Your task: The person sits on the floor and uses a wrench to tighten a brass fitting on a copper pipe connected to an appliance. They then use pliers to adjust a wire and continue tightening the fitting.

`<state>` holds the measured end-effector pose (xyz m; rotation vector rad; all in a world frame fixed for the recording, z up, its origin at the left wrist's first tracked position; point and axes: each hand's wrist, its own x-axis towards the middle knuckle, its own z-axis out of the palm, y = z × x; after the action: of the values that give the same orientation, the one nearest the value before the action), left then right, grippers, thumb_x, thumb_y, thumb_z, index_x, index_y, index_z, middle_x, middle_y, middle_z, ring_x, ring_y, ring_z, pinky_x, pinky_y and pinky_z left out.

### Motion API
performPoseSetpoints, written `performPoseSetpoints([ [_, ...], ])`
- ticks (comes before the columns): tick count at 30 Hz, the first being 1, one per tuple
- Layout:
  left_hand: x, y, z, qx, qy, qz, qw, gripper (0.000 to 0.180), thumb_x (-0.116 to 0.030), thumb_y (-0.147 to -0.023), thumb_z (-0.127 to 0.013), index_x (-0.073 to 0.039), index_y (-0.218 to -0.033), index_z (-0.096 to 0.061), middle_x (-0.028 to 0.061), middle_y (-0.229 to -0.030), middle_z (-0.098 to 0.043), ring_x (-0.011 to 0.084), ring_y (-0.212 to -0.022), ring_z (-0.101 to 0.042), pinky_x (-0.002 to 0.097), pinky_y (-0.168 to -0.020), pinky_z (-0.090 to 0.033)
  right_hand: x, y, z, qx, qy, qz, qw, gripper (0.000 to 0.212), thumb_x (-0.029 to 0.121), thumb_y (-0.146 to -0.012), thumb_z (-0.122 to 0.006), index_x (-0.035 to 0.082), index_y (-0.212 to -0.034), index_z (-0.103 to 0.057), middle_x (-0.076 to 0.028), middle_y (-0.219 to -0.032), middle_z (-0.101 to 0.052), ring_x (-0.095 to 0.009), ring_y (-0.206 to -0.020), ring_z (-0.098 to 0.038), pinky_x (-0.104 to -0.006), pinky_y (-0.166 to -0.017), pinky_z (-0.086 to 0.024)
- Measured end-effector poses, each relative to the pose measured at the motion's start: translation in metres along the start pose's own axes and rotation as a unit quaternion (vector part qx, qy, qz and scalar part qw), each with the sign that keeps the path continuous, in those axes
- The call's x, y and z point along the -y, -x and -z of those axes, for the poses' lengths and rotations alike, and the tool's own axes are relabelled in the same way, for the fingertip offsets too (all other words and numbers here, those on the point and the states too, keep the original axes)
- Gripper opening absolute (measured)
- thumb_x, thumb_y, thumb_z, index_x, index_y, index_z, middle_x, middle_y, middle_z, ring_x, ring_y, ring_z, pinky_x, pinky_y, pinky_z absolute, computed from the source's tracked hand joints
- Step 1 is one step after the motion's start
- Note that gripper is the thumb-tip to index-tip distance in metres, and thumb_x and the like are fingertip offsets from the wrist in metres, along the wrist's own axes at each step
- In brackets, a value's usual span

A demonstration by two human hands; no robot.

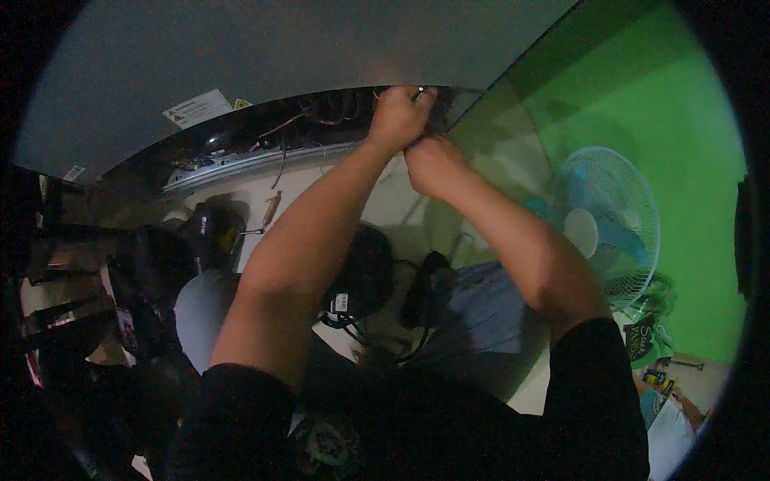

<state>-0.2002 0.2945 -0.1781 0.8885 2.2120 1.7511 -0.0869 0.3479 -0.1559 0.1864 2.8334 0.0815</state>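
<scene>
Both my arms reach forward to the right end of the opening along the lower edge of a large grey appliance panel (265, 48). My left hand (399, 119) is closed at that edge, and a small dark piece with a bright tip shows at its fingers. What it is cannot be made out. Just below and to the right, my right hand (435, 166) is closed too, close against the left; whatever it grips is hidden. Inside the opening are dark coiled tubes (333, 108), thin wires and a metal rail (257, 167) along its near side.
A white fan with blue blades (613, 232) stands at the right by a green wall (682, 160). A black rounded thing with a white label (341, 303) and cables lies between my legs. A thin tool (271, 210) is on the floor; dark bags or cases (152, 260) crowd the left.
</scene>
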Motion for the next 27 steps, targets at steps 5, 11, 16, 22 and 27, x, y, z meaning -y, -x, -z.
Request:
performPoseSetpoints([
  [5, -0.002, 0.002, 0.006, 0.031, -0.034, 0.025, 0.999, 0.036, -0.032, -0.091, -0.070, 0.004, -0.094, -0.071, 0.0192, -0.080, -0.070, 0.0238, -0.070, -0.064, 0.0411, -0.072, -0.051, -0.001, -0.007, -0.010, 0.062, 0.051, 0.028, 0.996, 0.026, 0.010, -0.081, -0.062, 0.004, -0.103, -0.074, -0.015, -0.110, -0.071, -0.033, -0.103, -0.068, -0.0450, -0.090, -0.055],
  [11, -0.004, 0.006, 0.010, 0.024, -0.057, 0.014, 0.998, 0.035, -0.030, -0.086, -0.075, 0.004, -0.094, -0.071, 0.0183, -0.083, -0.072, 0.0254, -0.074, -0.067, 0.0410, -0.074, -0.051, -0.003, -0.015, -0.018, 0.051, 0.008, 0.007, 0.999, 0.029, 0.009, -0.081, -0.062, 0.005, -0.108, -0.072, -0.016, -0.114, -0.070, -0.032, -0.107, -0.067, -0.0450, -0.091, -0.055],
  [16, -0.004, 0.008, 0.014, 0.016, -0.034, 0.032, 0.999, 0.038, -0.029, -0.083, -0.077, 0.004, -0.102, -0.070, 0.0195, -0.093, -0.072, 0.0277, -0.087, -0.070, 0.0404, -0.082, -0.052, -0.005, -0.021, -0.011, 0.064, 0.009, -0.005, 0.998, 0.029, 0.008, -0.081, -0.060, 0.002, -0.108, -0.069, -0.019, -0.115, -0.067, -0.034, -0.107, -0.065, -0.0445, -0.090, -0.054],
  [22, 0.000, 0.021, 0.025, 0.054, -0.057, 0.017, 0.997, 0.050, -0.023, -0.082, -0.075, 0.001, -0.124, -0.062, 0.0199, -0.110, -0.070, 0.0286, -0.097, -0.068, 0.0398, -0.086, -0.052, -0.005, -0.019, -0.003, 0.023, 0.002, 0.018, 1.000, 0.029, 0.007, -0.081, -0.059, 0.002, -0.108, -0.070, -0.022, -0.112, -0.068, -0.035, -0.105, -0.067, -0.0450, -0.089, -0.054],
  [27, 0.016, 0.041, 0.046, 0.129, 0.238, 0.118, 0.955, 0.053, -0.027, -0.090, -0.057, -0.002, -0.136, -0.053, 0.0130, -0.121, -0.066, 0.0277, -0.092, -0.063, 0.0341, -0.080, -0.050, -0.011, -0.024, 0.001, 0.113, 0.031, 0.046, 0.992, 0.036, 0.005, -0.082, -0.057, 0.001, -0.117, -0.066, -0.022, -0.120, -0.065, -0.036, -0.110, -0.064, -0.0464, -0.095, -0.052],
])
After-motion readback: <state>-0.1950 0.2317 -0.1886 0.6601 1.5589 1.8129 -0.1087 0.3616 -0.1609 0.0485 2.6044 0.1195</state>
